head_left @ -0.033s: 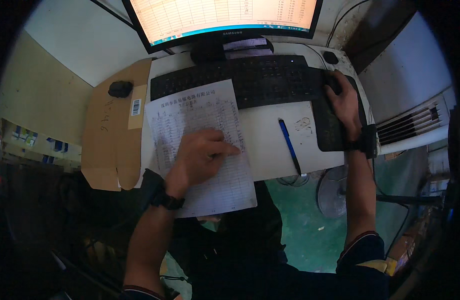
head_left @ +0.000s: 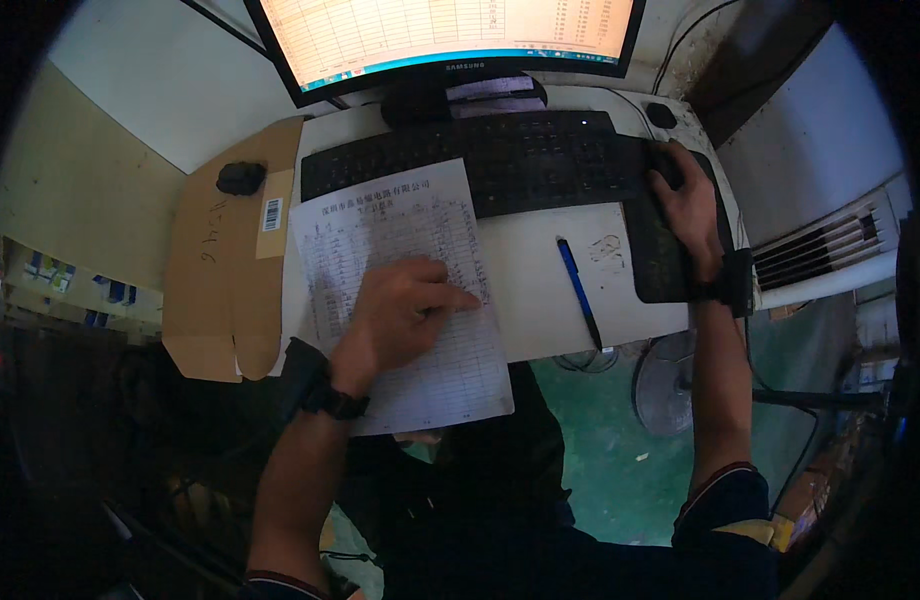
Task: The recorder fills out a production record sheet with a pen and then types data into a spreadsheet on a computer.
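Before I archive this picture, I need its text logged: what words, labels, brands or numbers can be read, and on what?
Wording not copied here, only located:
Paper sheet: printed heading, legible; row entries too small.
Monitor: maker's name on the lower bezel, legible; screen table too small.
Cardboard: handwritten characters, partly legible; print on barcode label too small.
Desk: scribbled mark, unclear.

We see a matt paper sheet (head_left: 440, 360), a smooth worktop (head_left: 530, 270), a dull plastic keyboard (head_left: 540, 160) at twelve o'clock, and matt, smooth cardboard (head_left: 205, 290) at nine o'clock.
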